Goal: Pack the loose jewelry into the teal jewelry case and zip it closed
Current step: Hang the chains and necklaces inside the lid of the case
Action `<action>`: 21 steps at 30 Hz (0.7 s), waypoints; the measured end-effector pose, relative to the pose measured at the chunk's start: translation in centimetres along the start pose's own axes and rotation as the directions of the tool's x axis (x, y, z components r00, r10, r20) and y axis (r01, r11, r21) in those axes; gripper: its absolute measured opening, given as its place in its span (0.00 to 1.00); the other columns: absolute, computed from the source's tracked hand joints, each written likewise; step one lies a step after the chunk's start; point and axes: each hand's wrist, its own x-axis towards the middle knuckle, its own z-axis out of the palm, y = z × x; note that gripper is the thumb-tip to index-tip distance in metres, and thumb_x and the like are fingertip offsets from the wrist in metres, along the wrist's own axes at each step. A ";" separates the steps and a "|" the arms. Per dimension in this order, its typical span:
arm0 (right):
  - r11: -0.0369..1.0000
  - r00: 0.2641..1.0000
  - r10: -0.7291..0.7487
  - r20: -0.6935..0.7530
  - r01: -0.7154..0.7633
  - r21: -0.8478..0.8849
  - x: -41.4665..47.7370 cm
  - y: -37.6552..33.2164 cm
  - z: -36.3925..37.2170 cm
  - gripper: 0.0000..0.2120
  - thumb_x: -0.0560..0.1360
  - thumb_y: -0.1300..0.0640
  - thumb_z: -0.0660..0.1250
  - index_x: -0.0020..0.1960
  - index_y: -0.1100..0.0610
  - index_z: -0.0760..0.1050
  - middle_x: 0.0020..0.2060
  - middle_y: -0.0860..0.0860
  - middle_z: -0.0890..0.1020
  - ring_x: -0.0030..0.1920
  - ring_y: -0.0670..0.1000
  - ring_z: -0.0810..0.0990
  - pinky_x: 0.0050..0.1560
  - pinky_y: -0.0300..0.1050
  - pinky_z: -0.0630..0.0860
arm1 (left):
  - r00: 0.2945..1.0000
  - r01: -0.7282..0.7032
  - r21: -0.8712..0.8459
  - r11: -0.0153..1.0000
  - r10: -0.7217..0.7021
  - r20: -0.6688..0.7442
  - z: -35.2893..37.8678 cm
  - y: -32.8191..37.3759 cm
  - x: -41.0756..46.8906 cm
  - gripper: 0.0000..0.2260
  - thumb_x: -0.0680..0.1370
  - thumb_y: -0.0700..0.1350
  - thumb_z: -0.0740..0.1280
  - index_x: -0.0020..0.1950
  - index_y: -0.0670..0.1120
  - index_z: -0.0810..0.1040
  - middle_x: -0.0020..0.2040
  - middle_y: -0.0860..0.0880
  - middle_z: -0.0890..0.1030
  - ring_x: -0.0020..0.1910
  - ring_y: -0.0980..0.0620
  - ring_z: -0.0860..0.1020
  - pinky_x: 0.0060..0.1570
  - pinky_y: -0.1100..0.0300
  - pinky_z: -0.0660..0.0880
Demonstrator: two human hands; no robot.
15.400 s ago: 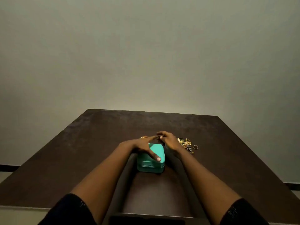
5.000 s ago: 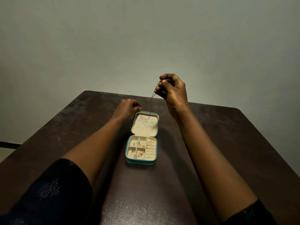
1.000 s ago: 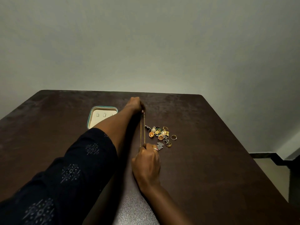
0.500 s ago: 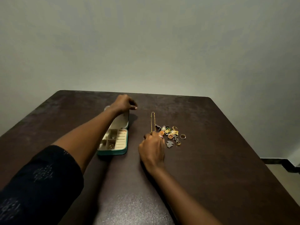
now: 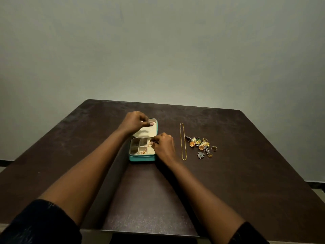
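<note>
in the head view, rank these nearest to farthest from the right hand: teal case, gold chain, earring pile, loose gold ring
1. teal case: beneath the right hand, on its left.
2. gold chain: just right of the hand.
3. earring pile: further right, past the chain.
4. loose gold ring: beyond the pile, farthest right.

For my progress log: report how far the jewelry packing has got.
Done: the teal case lies open, a few gold pieces in its tray. In hand: the left hand holds the lid; the right hand works at the tray, its grip unclear. Left: the gold chain, earring pile and a ring on the table, then zipping.
</note>
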 end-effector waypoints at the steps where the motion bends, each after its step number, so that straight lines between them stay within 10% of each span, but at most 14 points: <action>1: 1.000 1.000 -0.016 0.026 0.016 -0.008 0.1 -0.1 0.1 0.11 0.75 0.58 0.66 0.55 0.58 0.81 0.53 0.60 0.79 0.56 0.60 0.75 0.57 0.48 0.70 | 0.999 0.014 0.043 0.999 -0.016 0.037 0.1 -0.4 -0.3 0.13 0.70 0.48 0.74 0.48 0.40 0.84 0.54 0.46 0.82 0.55 0.47 0.78 0.57 0.53 0.73; 13: 0.995 0.999 -0.031 0.029 0.034 -0.090 0.5 0.1 0.7 0.11 0.76 0.60 0.65 0.55 0.60 0.81 0.54 0.59 0.79 0.57 0.58 0.74 0.53 0.46 0.71 | 0.914 0.066 0.435 0.898 -0.230 0.335 0.2 -0.9 -2.9 0.10 0.66 0.54 0.76 0.39 0.56 0.77 0.64 0.55 0.74 0.66 0.48 0.62 0.52 0.52 0.58; 21: 0.998 0.999 -0.023 -0.026 0.021 -0.052 -0.1 0.4 1.9 0.10 0.76 0.61 0.63 0.52 0.62 0.81 0.53 0.60 0.77 0.56 0.59 0.72 0.52 0.45 0.70 | 0.904 -0.030 0.582 0.813 -0.227 0.363 0.9 0.5 -3.6 0.23 0.67 0.56 0.75 0.59 0.48 0.79 0.69 0.52 0.68 0.68 0.45 0.58 0.58 0.49 0.59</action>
